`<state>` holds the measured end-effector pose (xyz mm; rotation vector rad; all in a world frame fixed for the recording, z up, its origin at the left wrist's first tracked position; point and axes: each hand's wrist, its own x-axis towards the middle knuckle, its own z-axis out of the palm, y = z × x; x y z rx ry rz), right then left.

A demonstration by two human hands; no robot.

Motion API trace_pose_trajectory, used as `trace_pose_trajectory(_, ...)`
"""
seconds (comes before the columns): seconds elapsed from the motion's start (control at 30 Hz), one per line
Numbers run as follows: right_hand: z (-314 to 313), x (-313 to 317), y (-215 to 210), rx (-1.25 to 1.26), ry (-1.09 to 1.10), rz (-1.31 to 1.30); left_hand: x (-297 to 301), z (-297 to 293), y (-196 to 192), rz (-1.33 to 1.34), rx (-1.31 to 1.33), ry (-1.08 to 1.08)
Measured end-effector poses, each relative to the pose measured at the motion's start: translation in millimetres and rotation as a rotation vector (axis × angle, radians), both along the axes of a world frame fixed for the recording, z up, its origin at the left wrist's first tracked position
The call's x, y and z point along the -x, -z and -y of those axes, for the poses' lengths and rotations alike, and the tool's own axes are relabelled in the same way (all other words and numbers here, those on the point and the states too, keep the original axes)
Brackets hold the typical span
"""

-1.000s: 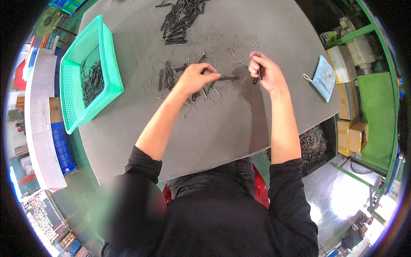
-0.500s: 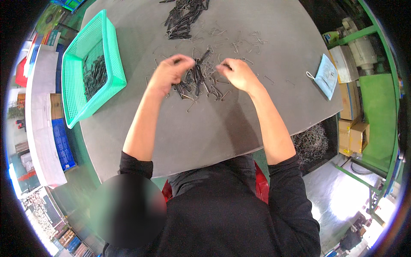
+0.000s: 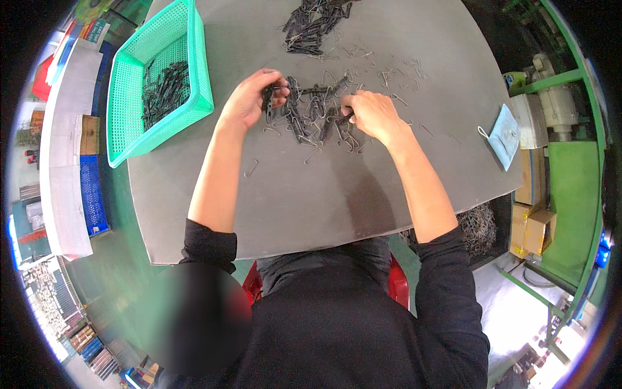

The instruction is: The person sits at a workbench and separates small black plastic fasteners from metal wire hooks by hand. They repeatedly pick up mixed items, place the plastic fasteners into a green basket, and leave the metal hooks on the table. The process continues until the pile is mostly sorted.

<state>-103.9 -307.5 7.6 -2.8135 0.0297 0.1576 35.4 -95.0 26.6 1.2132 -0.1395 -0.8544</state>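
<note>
Small black clips, each a slim peg-like piece, lie mixed with bent wire hooks (image 3: 311,155) in a loose heap (image 3: 317,107) on the grey table. At the heap's left side my left hand (image 3: 249,100) is curled around black clips (image 3: 267,100); how many it holds is hard to tell. My right hand (image 3: 372,113), on the other side, pinches a dark piece that seems to be a black clip (image 3: 348,117), partly hidden by the fingers. A larger pile of black clips (image 3: 314,26) lies farther back.
A green mesh basket (image 3: 206,97) with black clips inside stands at the table's left edge. Toward the right lies a light blue face mask (image 3: 504,137). Below the right table edge, a black crate holds many wire hooks (image 3: 478,230). Loose hooks (image 3: 398,74) are scattered beyond my right hand.
My hands have moved farther apart, and black clips now show in the left one. My right hand has come down at the heap's right side. The whole view has shifted slightly.
</note>
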Motion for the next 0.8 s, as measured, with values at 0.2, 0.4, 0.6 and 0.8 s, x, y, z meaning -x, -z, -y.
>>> trace_pose_trajectory(0.2, 18.7, 17.3, -17.5, -0.711, 0.270, -0.064, -3.6, 17.7, 7.9, -0.040, -0.049, -0.014)
trace_pose_trajectory(0.4, 15.9, 26.7, 2.4, -0.494, 0.338, -0.014, -0.1, 32.7, 24.9, 0.491, -0.470, 0.057)
trace_pose_trajectory(0.6, 4.1, 21.6, 2.5, -0.281, 0.239, -0.069, 11.5, 64.2, 23.5, 1.292, -0.898, 0.280)
trace_pose_trajectory(0.8, 22.6, 43.5, -0.7, -0.716, 0.423, -0.079, 5.4, 55.8, 19.6, 1.141, -0.791, 0.315)
